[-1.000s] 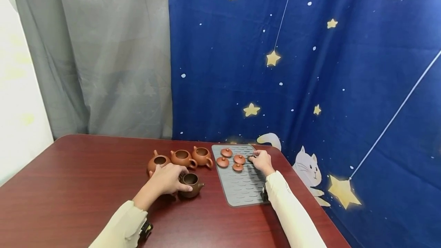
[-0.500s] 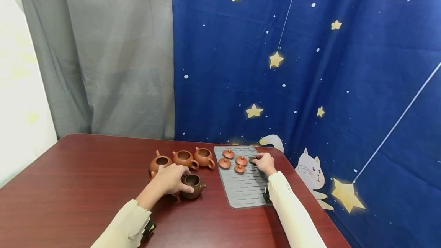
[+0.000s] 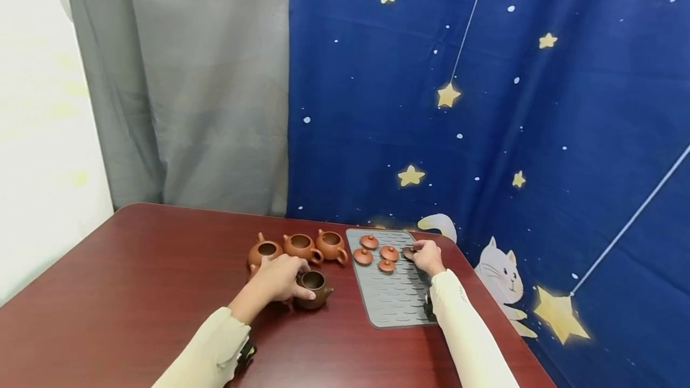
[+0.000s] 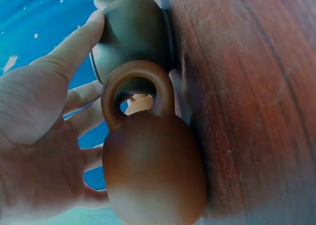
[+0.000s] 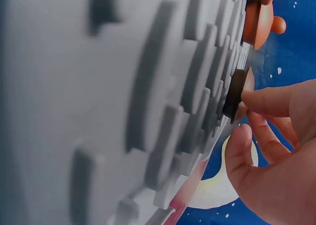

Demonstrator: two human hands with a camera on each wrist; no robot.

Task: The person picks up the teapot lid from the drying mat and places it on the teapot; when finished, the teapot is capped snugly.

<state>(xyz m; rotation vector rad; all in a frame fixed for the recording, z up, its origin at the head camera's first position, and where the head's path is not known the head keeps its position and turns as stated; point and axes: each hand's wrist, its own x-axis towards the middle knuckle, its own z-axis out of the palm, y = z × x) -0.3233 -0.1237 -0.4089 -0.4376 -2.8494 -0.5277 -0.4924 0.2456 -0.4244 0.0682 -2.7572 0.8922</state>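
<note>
My left hand point(image 3: 281, 280) holds a small dark brown teapot point(image 3: 318, 293) with thumb and fingers round its body; its lidless mouth faces up and its spout points right. In the left wrist view, the thumb lies on the dark pot's wall, and a reddish-brown teapot point(image 4: 153, 165) with a loop handle stands close to it. My right hand point(image 3: 429, 257) is at a dark lid point(image 3: 408, 253) lying on the grey ribbed mat point(image 3: 399, 313). The right wrist view has the index finger touching this lid point(image 5: 239, 94), while the thumb stands apart from its knob.
Several orange-brown lids point(image 3: 389, 252) lie knob up on the mat, left of the dark one. Open orange-brown teapots point(image 3: 298, 244) stand in a row behind my left hand. The reddish table point(image 3: 178, 292) ends before grey and blue curtains point(image 3: 366, 106).
The whole head view has shifted, so everything sits further right. More of the dark lid shows beside my right fingers. My left hand keeps its hold on the dark teapot.
</note>
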